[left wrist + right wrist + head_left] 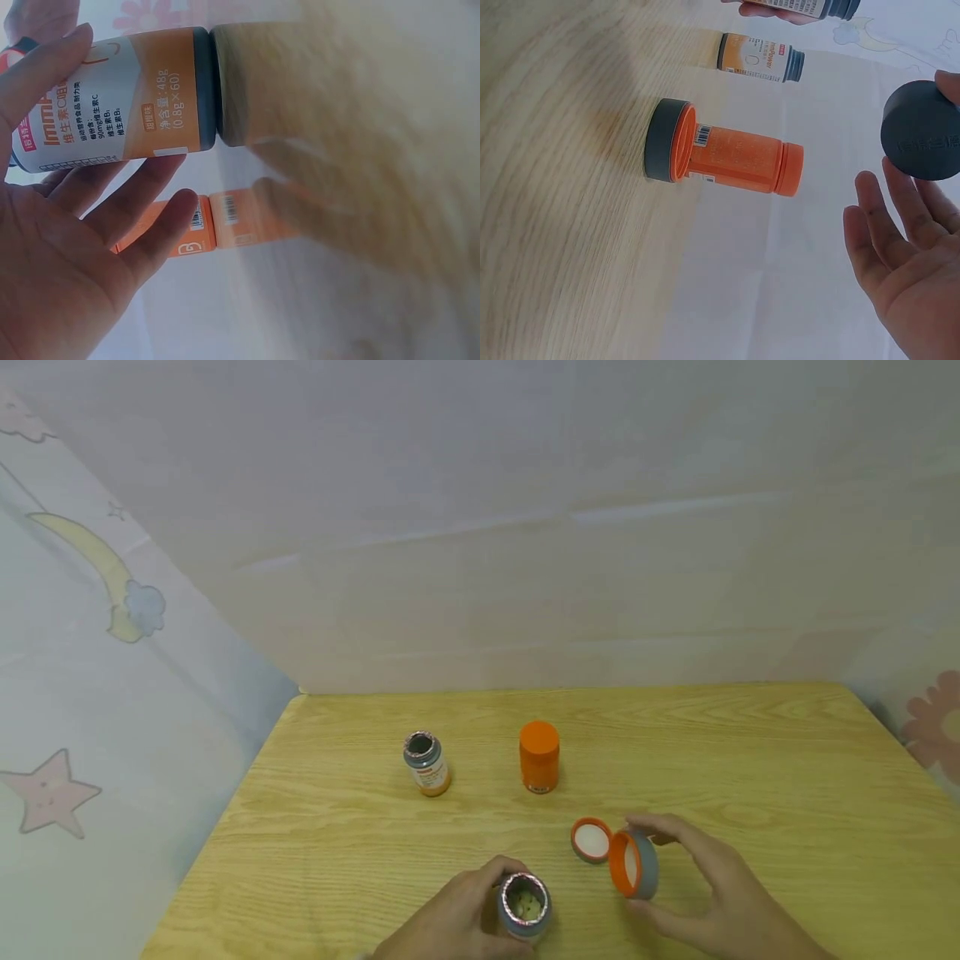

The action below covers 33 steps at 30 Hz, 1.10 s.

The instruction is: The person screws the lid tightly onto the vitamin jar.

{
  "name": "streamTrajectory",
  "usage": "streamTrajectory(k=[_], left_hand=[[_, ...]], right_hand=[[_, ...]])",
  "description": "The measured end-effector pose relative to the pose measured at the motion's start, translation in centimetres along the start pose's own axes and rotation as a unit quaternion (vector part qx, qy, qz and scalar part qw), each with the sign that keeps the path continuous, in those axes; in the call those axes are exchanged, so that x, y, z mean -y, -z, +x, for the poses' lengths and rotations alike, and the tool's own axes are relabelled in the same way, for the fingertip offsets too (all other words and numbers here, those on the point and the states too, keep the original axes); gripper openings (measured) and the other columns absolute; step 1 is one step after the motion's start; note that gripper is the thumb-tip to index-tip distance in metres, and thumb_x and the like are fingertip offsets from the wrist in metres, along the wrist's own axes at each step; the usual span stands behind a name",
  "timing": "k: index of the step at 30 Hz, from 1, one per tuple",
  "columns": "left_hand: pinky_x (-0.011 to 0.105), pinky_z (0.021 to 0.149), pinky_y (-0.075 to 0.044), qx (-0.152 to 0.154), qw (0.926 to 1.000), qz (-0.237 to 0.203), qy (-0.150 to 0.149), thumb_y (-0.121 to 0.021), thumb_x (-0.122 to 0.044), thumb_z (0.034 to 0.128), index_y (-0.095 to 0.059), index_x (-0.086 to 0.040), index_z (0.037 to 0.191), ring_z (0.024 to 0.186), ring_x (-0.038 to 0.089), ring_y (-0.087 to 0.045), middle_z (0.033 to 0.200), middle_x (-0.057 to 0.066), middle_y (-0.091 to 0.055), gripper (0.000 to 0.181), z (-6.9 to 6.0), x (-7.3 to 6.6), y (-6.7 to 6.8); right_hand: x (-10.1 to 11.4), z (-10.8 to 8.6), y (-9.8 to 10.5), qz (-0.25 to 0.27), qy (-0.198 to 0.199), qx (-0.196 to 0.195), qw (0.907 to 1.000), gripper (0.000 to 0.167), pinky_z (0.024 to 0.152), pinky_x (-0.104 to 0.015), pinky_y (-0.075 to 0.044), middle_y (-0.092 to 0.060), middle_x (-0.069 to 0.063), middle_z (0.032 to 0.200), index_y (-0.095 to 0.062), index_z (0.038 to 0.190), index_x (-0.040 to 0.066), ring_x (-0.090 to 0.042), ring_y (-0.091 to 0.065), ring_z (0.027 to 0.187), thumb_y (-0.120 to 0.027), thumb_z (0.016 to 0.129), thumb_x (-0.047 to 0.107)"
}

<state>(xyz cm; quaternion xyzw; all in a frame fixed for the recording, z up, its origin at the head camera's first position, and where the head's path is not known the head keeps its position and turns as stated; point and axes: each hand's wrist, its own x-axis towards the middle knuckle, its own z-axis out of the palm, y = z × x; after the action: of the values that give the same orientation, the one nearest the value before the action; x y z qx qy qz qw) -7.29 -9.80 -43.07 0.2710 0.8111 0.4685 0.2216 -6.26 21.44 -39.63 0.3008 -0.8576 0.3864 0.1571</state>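
Note:
An uncapped bottle (524, 906) with tablets inside stands upright in the head view, gripped round its side by my left hand (467, 917). The left wrist view shows its white and orange label (112, 97) between the thumb and fingers of my left hand (67, 247). My right hand (720, 893) pinches a grey cap (647, 864) by its rim, its orange inside facing left. In the right wrist view the cap's dark top (922, 131) is above my right hand's (922, 262) fingers. Another cap (591, 841) lies inside-up on the table, beside the held one.
Farther back on the wooden table (337, 860) stand a second uncapped bottle (427, 766), at the left, and an orange bottle (539, 757) with its orange lid on. A pale cloth (480, 568) hangs behind the table's back edge.

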Motion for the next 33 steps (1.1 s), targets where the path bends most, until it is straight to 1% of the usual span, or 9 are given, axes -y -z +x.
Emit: streamTrajectory(k=[6,11,15,19,20,22,27,29,33], left_hand=[[0.020,0.097,-0.046,-0.004,0.9998,0.001,-0.020,-0.082,-0.033,0.0817,-0.050,-0.031,0.127,0.106,-0.003,-0.058,0.117,-0.016,-0.066,0.055,0.0,0.2,-0.1],[0.019,0.095,-0.046,-0.001,0.9999,-0.005,-0.017,-0.082,-0.033,0.0820,-0.051,-0.031,0.127,0.105,-0.003,-0.058,0.117,-0.016,-0.065,0.055,0.2,0.4,-0.2],[0.019,0.094,-0.046,0.006,0.9998,-0.015,-0.013,-0.081,-0.031,0.0825,-0.051,-0.030,0.127,0.105,-0.003,-0.058,0.117,-0.016,-0.065,0.054,0.4,0.5,-0.2],[0.019,0.095,-0.046,0.011,0.9996,-0.019,-0.015,-0.081,-0.030,0.0827,-0.051,-0.029,0.126,0.105,-0.003,-0.058,0.117,-0.017,-0.065,0.053,0.5,0.5,-0.2],[0.019,0.095,-0.046,0.011,0.9996,-0.020,-0.016,-0.081,-0.030,0.0827,-0.051,-0.029,0.126,0.105,-0.003,-0.058,0.117,-0.017,-0.065,0.053,0.5,0.5,-0.2],[0.019,0.095,-0.047,0.010,0.9996,-0.018,-0.019,-0.081,-0.029,0.0826,-0.051,-0.029,0.126,0.105,-0.003,-0.058,0.117,-0.016,-0.065,0.053,0.6,0.5,-0.2],[0.019,0.095,-0.046,0.015,0.9996,-0.017,-0.014,-0.081,-0.029,0.0826,-0.050,-0.029,0.126,0.106,-0.003,-0.058,0.118,-0.015,-0.065,0.053,0.7,0.6,-0.1],[0.019,0.096,-0.046,0.020,0.9996,-0.019,-0.007,-0.082,-0.029,0.0822,-0.050,-0.029,0.126,0.107,-0.003,-0.058,0.119,-0.015,-0.065,0.054,0.8,0.6,0.0],[0.019,0.096,-0.046,0.026,0.9993,-0.026,0.012,-0.083,-0.029,0.0807,-0.051,-0.030,0.126,0.106,-0.004,-0.057,0.118,-0.017,-0.064,0.056,0.8,0.7,0.0]], right_hand=[[0.2,0.1,0.4,0.009,-0.008,0.011,0.9999,0.074,0.096,-0.006,-0.039,-0.065,0.010,0.125,-0.055,0.132,0.017,0.002,-0.059,0.110,-0.090,0.067,0.007],[0.2,0.0,0.4,0.007,-0.025,0.004,0.9997,0.075,0.094,-0.006,-0.040,-0.065,0.014,0.125,-0.056,0.133,0.018,0.003,-0.059,0.110,-0.090,0.068,0.009],[0.3,0.0,0.5,0.006,-0.032,0.004,0.9995,0.075,0.094,-0.008,-0.042,-0.064,0.012,0.127,-0.056,0.135,0.019,0.003,-0.058,0.112,-0.090,0.069,0.010],[0.5,0.1,0.5,-0.007,-0.047,0.003,0.9989,0.077,0.092,-0.008,-0.042,-0.063,0.016,0.128,-0.053,0.135,0.021,0.004,-0.058,0.110,-0.091,0.068,0.011],[0.5,0.1,0.4,-0.007,-0.047,0.002,0.9989,0.077,0.092,-0.008,-0.042,-0.063,0.016,0.127,-0.053,0.135,0.021,0.004,-0.057,0.110,-0.091,0.068,0.011],[0.4,0.1,0.2,-0.001,-0.031,-0.003,0.9995,0.077,0.093,-0.007,-0.040,-0.063,0.014,0.127,-0.054,0.133,0.019,0.003,-0.057,0.109,-0.091,0.067,0.010],[0.0,0.1,-0.4,0.015,-0.013,0.003,0.9998,0.075,0.094,-0.007,-0.040,-0.063,0.011,0.128,-0.055,0.134,0.017,0.003,-0.055,0.113,-0.090,0.068,0.011],[0.1,0.2,-0.6,0.012,-0.025,0.014,0.9995,0.074,0.094,-0.008,-0.041,-0.062,0.012,0.129,-0.054,0.135,0.020,0.004,-0.055,0.115,-0.090,0.070,0.013],[0.6,0.4,-0.7,0.018,-0.023,0.021,0.9993,0.074,0.097,-0.007,-0.039,-0.062,0.012,0.130,-0.054,0.136,0.021,0.003,-0.055,0.119,-0.089,0.072,0.014]])
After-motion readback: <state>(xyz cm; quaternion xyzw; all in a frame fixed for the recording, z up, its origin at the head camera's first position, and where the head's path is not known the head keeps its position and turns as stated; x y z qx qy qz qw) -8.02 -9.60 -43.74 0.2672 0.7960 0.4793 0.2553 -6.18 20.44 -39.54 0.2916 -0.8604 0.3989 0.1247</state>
